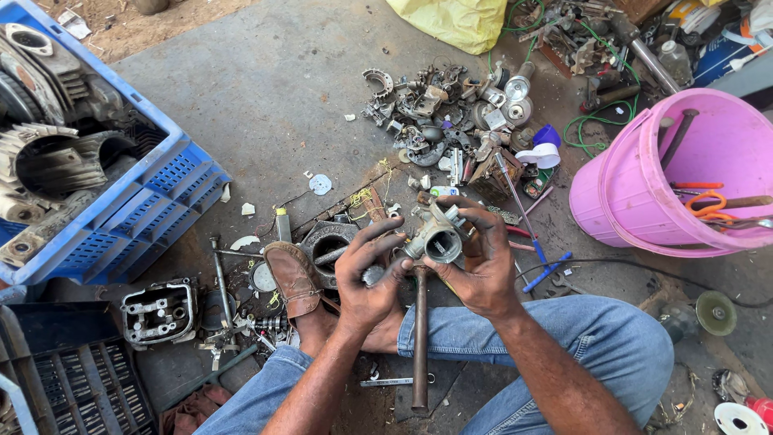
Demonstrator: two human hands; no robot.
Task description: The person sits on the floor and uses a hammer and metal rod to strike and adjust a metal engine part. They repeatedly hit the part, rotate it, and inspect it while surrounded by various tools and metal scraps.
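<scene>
both hands up over the concrete floor (274, 89), right hand (483, 262) grip wrapped round a grimy carburetor (437, 238), left hand (366, 278) fingers pinching its side, rusty rod (420, 338) standing underneath, pink bucket (644, 201) off right

The blue crate (137, 209) runs off the left edge (its engine parts only partly seen); the pink bucket (644, 201) is cut off at the right.

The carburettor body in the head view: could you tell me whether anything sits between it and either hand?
Nothing visible does. The left hand and right hand both already touch the carburettor body, fingers wrapped around it from each side above the floor.
</scene>
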